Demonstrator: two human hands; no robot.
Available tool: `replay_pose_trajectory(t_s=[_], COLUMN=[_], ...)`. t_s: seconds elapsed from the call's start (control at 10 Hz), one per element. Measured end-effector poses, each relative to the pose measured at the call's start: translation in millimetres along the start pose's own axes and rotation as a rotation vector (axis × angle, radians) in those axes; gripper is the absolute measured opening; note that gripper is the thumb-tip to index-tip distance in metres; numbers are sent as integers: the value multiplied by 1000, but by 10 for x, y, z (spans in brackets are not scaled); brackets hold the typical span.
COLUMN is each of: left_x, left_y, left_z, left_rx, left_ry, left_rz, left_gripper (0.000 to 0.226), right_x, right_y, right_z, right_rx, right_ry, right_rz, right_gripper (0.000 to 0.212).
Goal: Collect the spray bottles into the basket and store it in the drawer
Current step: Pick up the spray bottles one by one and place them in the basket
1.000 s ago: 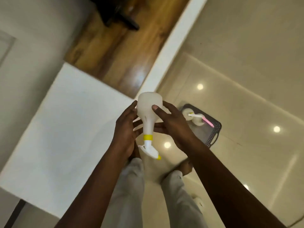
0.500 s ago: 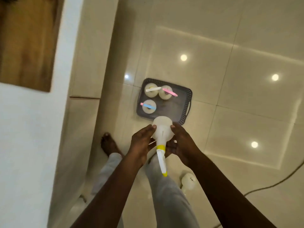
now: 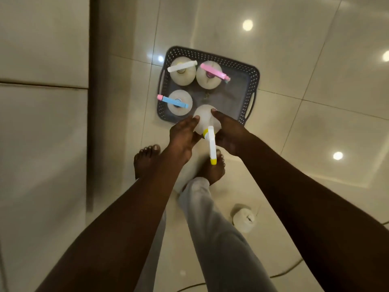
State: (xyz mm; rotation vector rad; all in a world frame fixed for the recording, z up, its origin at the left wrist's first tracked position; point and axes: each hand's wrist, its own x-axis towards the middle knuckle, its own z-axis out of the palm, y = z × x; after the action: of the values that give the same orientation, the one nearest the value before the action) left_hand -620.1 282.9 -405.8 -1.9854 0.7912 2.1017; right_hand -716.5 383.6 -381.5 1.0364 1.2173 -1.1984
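Note:
A grey perforated basket (image 3: 250, 81) stands on the tiled floor. Inside it are three white spray bottles: one with a white trigger (image 3: 181, 70), one with a pink trigger (image 3: 210, 75) and one with a blue trigger (image 3: 179, 102). I hold a fourth white bottle with a yellow collar and nozzle tip (image 3: 205, 118) over the basket's near edge. My left hand (image 3: 183, 135) grips its left side and my right hand (image 3: 228, 133) its right side. Its trigger head points back toward me.
White cabinet fronts (image 3: 44, 123) run down the left side. My bare feet (image 3: 147, 159) stand just before the basket. Another white bottle-like object (image 3: 244, 218) sits on the floor by my right leg. A thin cable (image 3: 290, 268) crosses the floor at lower right.
My view swung from the white counter down to the floor. Both hands carried the yellow-tipped bottle down and forward to the basket's near edge.

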Motion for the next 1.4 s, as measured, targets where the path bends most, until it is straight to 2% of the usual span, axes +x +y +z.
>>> replay_pose_trajectory(t_s=[0.3, 0.4, 0.5, 0.7, 0.8, 0.9, 1.0, 1.1, 1.2, 1.3, 1.4], left_x=[770, 891, 977, 995, 920, 694, 333, -186, -705, -1215, -1693], left_y=[-187, -177, -177, -142, -122, -73, -19, 24, 32, 113, 75], left_z=[242, 290, 304, 364, 391, 315, 143, -60, -363, -619, -683], left_rx=[-38, -61, -76, -63, -81, -89, 9, 185, 454, 853, 1070], left_ry=[42, 73, 102, 128, 125, 124, 140, 156, 106, -20, -126], left_rz=[-23, -39, -43, -53, -37, -50, -67, -28, 99, 251, 269], left_gripper=[38, 33, 37, 18, 35, 42, 22, 15, 38, 45, 34], right_x=[1043, 1181, 1248, 1296, 1214, 964, 546, 0, -550, -1110, -1665], right_y=[-195, -212, -193, -169, -168, -159, -103, 75, 369, 711, 1130], right_z=[-84, -73, -54, -33, -5, -42, -146, -264, -360, -430, -488], right_rx=[-90, -94, -88, -56, -77, -161, -258, -176, -183, -201, -227], right_ry=[-16, -9, -22, -20, -21, 60, 144, 185, 246, 316, 371], right_rz=[19, 26, 32, -12, -15, -51, -96, -206, -385, -526, -634], right_gripper=[58, 60, 62, 53, 54, 49, 36, 13, 11, 18, 21])
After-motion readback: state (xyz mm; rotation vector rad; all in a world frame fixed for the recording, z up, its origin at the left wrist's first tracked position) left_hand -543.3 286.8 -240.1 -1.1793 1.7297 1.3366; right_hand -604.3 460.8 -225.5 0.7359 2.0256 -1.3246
